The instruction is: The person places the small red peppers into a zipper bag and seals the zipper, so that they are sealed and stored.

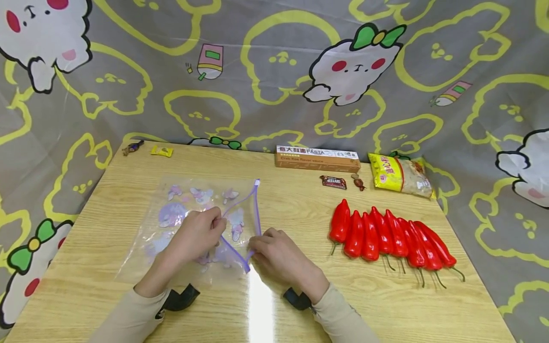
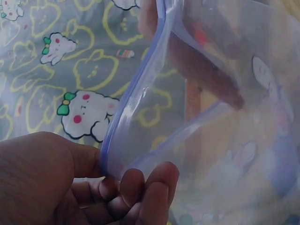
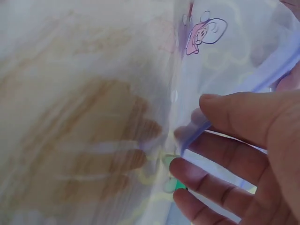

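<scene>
One bag (image 1: 172, 215) in left hand (image 1: 199, 232) and right hand (image 1: 280, 250), "PASTA" box (image 1: 317, 159) beyond.

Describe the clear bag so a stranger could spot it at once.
On the wooden table, look left of the row of red peppers. There, the left hand and right hand both hold the open mouth of the clear bag. Its purple-edged mouth and pastel cartoon prints set it apart from the glossy peppers and the yellow packet beyond them.
</scene>
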A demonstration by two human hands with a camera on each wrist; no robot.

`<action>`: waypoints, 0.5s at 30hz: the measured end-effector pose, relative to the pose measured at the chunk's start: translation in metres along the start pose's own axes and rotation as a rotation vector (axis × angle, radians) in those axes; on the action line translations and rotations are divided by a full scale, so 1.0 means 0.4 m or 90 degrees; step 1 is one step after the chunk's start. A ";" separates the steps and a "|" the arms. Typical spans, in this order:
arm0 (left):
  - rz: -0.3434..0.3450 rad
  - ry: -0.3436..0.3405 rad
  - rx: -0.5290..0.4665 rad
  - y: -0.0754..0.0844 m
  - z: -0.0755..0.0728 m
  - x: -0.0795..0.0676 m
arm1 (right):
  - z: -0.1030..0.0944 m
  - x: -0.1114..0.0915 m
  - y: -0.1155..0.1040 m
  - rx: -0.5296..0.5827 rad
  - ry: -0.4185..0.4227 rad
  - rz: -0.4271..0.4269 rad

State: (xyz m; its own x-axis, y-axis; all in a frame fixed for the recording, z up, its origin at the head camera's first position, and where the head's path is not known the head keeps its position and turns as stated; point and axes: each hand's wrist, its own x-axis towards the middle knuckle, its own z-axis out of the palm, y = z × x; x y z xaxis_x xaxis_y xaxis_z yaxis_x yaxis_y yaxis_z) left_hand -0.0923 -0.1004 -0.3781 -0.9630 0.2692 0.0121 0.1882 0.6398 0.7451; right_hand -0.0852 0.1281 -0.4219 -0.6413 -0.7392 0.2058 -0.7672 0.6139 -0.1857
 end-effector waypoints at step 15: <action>0.014 0.027 0.020 -0.001 0.021 0.007 | -0.129 -0.105 0.108 -0.143 0.131 0.319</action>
State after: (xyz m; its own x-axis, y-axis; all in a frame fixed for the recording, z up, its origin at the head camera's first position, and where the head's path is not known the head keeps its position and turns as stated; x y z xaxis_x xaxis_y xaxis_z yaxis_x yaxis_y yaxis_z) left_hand -0.0936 -0.0938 -0.3839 -0.9658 0.2532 0.0564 0.2143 0.6564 0.7234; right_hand -0.0922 0.2000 -0.3889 -0.8981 -0.2884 0.3320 -0.3390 0.9349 -0.1049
